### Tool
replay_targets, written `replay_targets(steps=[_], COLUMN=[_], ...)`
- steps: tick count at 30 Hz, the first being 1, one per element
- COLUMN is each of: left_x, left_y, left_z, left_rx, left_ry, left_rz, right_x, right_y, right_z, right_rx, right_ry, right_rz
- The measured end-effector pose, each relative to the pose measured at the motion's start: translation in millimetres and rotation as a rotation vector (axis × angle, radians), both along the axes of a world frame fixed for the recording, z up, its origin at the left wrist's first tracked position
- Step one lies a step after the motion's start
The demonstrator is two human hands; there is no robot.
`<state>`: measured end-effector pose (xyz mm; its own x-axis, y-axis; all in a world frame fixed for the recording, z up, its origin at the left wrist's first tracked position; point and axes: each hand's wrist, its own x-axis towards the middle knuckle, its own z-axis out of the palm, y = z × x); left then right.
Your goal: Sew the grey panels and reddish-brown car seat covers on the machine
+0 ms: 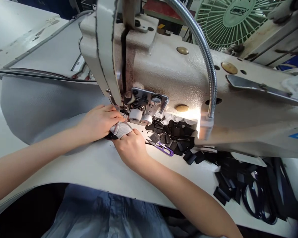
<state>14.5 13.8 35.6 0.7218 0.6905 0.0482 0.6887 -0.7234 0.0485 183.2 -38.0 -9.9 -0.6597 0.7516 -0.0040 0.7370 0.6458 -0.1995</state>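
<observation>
Both hands are close together at the needle area of a sewing machine (169, 76). My left hand (100, 122) presses on grey fabric (121, 129), its fingers bent over the edge beside the presser foot. My right hand (132, 145) is closed, gripping the near edge of the same fabric. A dark strip shows under the folded fabric between the hands. The needle and the seam itself are mostly hidden by my left fingers. A large grey sheet (39, 105) spreads out to the left of my left hand, behind the forearm.
Purple thread snips (165, 149) lie right of my right hand by a heap of black fabric pieces (178, 134). Dark-handled scissors (257, 201) rest among more black strips at the right. A lamp (205, 127) on a flexible metal neck hangs over the table. Behind stands a green fan (238, 16).
</observation>
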Motion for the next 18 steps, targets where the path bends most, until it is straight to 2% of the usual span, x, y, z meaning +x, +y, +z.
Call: replay_targets(steps=[7,14,18], left_x=[0.6,4.2,5.8], left_y=[2.9,3.6,8.5], left_z=[1.2,5.8,6.7], left_rx=[-0.025,-0.065,-0.102], left_ry=[0.029,0.033,0.024], left_rz=[0.023,0.080,0.059], right_x=[0.1,2.4,1.7], right_y=[0.5,-3.0,0.8], right_z=[6.6,4.0,5.4], right_rx=[-0.008,0.072,0.073], right_ry=[-0.041,-0.013,0.005], right_rz=[0.016,-0.044,-0.065])
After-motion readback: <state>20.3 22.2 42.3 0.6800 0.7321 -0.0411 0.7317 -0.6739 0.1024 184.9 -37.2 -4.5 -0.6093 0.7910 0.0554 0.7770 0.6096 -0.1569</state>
